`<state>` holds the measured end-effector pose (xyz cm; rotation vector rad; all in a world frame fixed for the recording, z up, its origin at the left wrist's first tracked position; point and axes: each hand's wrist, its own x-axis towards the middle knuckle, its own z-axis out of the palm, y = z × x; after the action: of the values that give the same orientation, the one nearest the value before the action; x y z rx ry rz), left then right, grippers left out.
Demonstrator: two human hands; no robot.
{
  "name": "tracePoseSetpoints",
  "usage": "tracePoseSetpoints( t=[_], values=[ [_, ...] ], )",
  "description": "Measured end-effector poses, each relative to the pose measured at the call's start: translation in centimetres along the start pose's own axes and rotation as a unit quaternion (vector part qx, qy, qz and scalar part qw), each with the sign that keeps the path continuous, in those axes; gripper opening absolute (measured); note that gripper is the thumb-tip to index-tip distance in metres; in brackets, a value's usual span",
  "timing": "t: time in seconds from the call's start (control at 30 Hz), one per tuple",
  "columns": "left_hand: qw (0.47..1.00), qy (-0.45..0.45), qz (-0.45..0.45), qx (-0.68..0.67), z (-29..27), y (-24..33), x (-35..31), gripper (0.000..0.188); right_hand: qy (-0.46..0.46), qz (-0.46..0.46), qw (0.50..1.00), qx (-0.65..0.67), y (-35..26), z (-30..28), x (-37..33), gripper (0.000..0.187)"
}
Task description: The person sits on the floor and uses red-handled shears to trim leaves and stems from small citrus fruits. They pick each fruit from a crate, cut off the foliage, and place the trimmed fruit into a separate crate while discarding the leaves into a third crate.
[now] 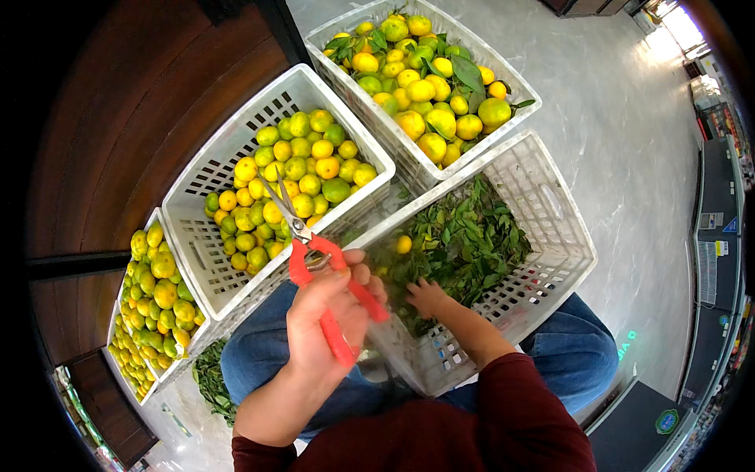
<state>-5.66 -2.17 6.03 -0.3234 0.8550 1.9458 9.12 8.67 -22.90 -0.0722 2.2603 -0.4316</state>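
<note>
Pruning snips [297, 228] with red handles and slim metal blades are in my left hand [330, 315], whose fingers wrap the handles. The blades point up and away, spread slightly apart, above the crate of citrus in the middle. Down in the near crate [550, 197], my right hand [425, 299] is at the edge of a heap of green leaves [472, 244]. Its fingers look apart, though their tips are partly lost among the leaves. One yellow citrus fruit [403, 245] lies in this crate, beyond my right hand.
A white crate [193, 177] at centre left holds loose green-yellow citrus [299, 169]. The far crate [503, 145] holds citrus with leaves attached. More citrus [161, 291] fills a crate at far left. Cut leaves [212, 381] lie on the floor by my left leg [259, 338].
</note>
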Motion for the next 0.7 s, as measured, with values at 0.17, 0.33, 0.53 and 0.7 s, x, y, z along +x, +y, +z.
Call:
tracePoseSetpoints(
  t=[0.17,0.33,0.53,0.7],
  values=[
    [1.0,0.001,-0.029,0.007,0.0,-0.4,-0.1,0.028,-0.204,-0.032,0.978,0.026,3.8,3.5,-0.9,0.035],
    [0.999,0.021,-0.032,0.015,0.0,-0.6,0.1,0.029,0.104,0.125,0.981,0.106,5.6,-4.9,0.3,0.021],
    [0.997,0.018,-0.053,0.045,0.4,-0.6,0.2,0.031,0.406,0.109,0.89,0.176,5.3,-6.2,6.5,0.02],
    [0.999,0.017,-0.044,0.022,-0.1,-0.9,0.2,0.028,0.152,0.134,0.979,-0.001,3.0,-4.5,6.6,0.029]
  ],
)
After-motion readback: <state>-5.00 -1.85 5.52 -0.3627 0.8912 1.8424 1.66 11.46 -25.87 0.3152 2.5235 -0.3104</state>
